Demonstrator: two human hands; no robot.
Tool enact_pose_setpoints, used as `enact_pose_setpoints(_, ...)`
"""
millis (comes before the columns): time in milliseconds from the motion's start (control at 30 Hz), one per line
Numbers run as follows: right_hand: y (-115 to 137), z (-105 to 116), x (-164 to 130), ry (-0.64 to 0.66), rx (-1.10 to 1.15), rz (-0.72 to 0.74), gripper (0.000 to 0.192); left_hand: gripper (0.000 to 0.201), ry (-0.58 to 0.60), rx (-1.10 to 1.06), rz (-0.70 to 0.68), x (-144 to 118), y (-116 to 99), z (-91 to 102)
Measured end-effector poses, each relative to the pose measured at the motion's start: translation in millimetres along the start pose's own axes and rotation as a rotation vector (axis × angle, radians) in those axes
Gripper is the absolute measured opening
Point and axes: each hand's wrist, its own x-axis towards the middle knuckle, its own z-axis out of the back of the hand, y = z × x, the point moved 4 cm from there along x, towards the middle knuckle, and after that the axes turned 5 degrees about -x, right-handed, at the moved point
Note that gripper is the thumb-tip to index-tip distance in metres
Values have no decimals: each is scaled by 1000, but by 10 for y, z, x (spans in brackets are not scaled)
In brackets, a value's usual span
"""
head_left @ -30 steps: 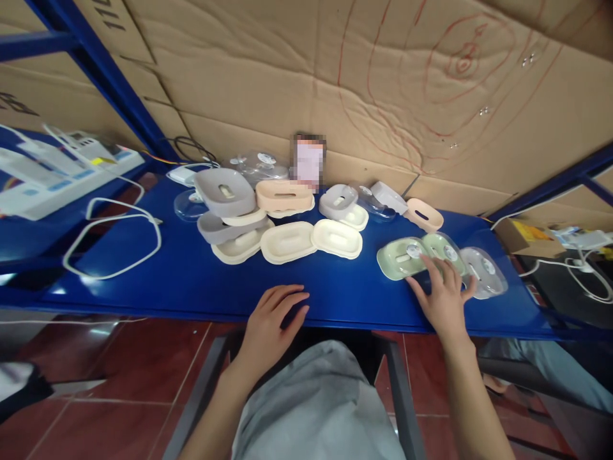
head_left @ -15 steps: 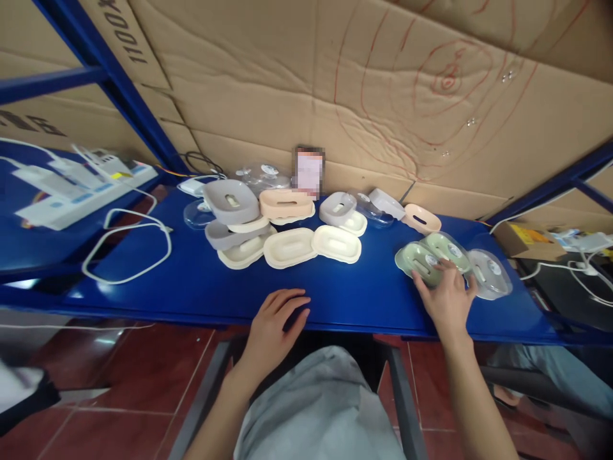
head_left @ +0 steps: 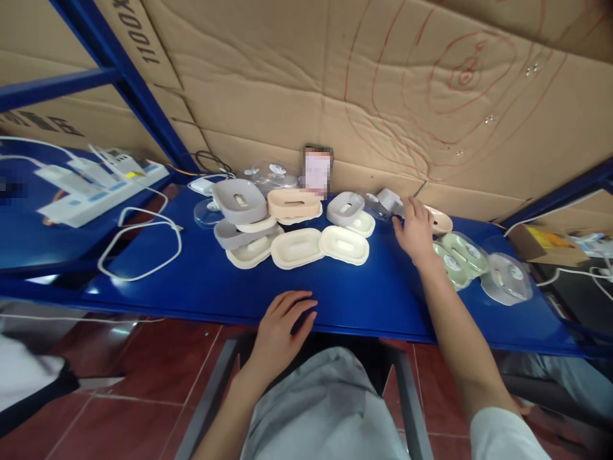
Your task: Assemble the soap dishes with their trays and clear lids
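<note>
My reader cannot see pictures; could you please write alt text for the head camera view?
A person's right hand is between a grey piece and a peach piece at the back of a blue table; the left hand, holding nothing, is by the front edge. Cream trays lie near the middle, and green containers are on the right.

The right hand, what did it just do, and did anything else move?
The right hand let go of the front green box, which shifted right, and reached back and left, beside a small grey box; I can't tell if they touch. The left hand and cream trays stayed put.
</note>
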Motion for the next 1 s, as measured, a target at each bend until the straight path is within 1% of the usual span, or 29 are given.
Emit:
enact_pose_setpoints(67,124,-83,-33,26,130,118,49,19,-4,-3,-2,-4,3,-5)
enact_pose_setpoints(133,311,-153,-175,113,242,295,43,18,-18,-2,0,1,11,-17)
enact_pose_setpoints(200,491,-190,-332,200,300,427,37,18,-37,9,7,8,20,-32)
enact_pose_setpoints(267,631,-184,-435,241,344,503,33,19,-48,28,17,9,20,-49)
enact_pose_setpoints(333,718,-156,-472,256,375,541,35,21,-55,51,28,0,5,-63)
enact_pose_setpoints(433,743,-132,-448,243,385,520,42,30,-35,110,30,8,-51,-98)
enact_pose_setpoints(567,591,-237,-375,185,316,367,45,46,114,228,-41,132,-151,-219)
enact_pose_setpoints(633,480,-320,-349,182,271,304,47,47,175,264,-61,217,-172,-280)
enact_pose_setpoints(700,384,-376,-334,201,245,282,44,40,199,265,-67,276,-171,-319)
enact_pose_setpoints(767,331,-387,-333,232,249,305,38,30,196,243,-67,293,-157,-335)
enact_pose_setpoints(867,338,-334,-356,271,285,376,34,21,134,214,-58,258,-129,-320)
enact_pose_setpoints(933,374,-286,-369,273,298,412,35,17,88,193,-55,225,-120,-301)
enact_pose_setpoints(1000,403,-248,-362,248,297,424,39,13,73,168,-53,204,-123,-286)
